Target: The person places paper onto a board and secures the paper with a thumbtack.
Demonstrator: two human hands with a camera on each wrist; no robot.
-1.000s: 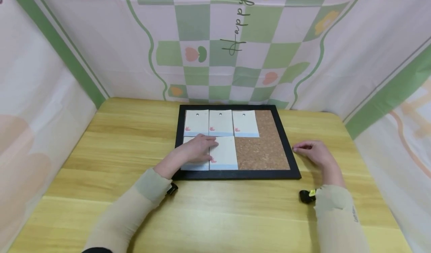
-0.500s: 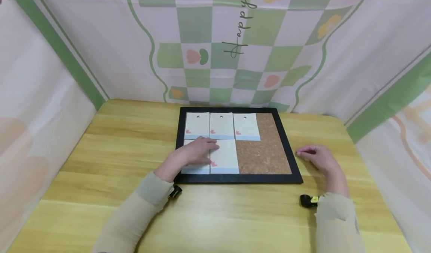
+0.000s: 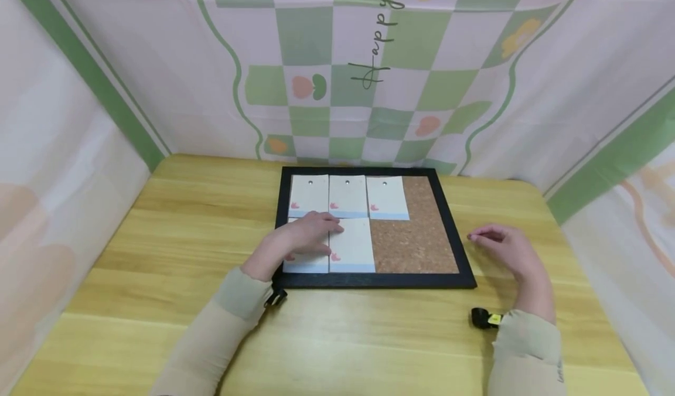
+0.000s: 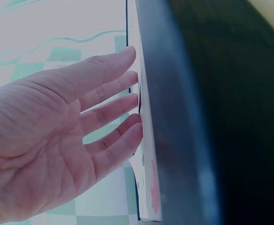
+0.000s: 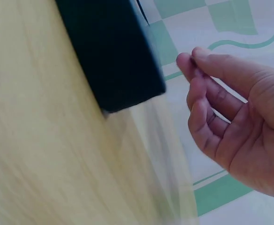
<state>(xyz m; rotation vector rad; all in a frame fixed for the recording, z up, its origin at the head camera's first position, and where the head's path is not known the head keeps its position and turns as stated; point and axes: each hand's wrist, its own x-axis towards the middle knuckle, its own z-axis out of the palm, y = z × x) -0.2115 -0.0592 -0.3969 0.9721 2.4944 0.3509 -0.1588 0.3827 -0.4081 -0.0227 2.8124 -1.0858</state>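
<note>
A cork board point(image 3: 413, 246) with a black frame lies on the table. Along its top row sit three white cards point(image 3: 387, 197), each with a silver pin point(image 3: 384, 183) near its upper edge. Two more cards are in the row below: one point(image 3: 354, 243) mostly visible, the left one point(image 3: 311, 265) partly covered by my left hand point(image 3: 303, 236). That hand's spread fingers rest on these lower cards. Right of the frame, above the table, my right hand point(image 3: 506, 249) pinches a small dark pin-like thing point(image 3: 469, 236) between thumb and forefinger; in the right wrist view it is nearly hidden.
A light wooden table point(image 3: 369, 337) carries the board near its far edge. Behind it hangs a green-and-white checked cloth point(image 3: 358, 91), with similar cloth on both sides. A small black camera point(image 3: 480, 318) is at the right wrist, another point(image 3: 276, 297) at the left.
My right hand has drifted slightly right, a little farther from the board's frame. The left hand stays on the lower cards. The head view has shifted slightly.
</note>
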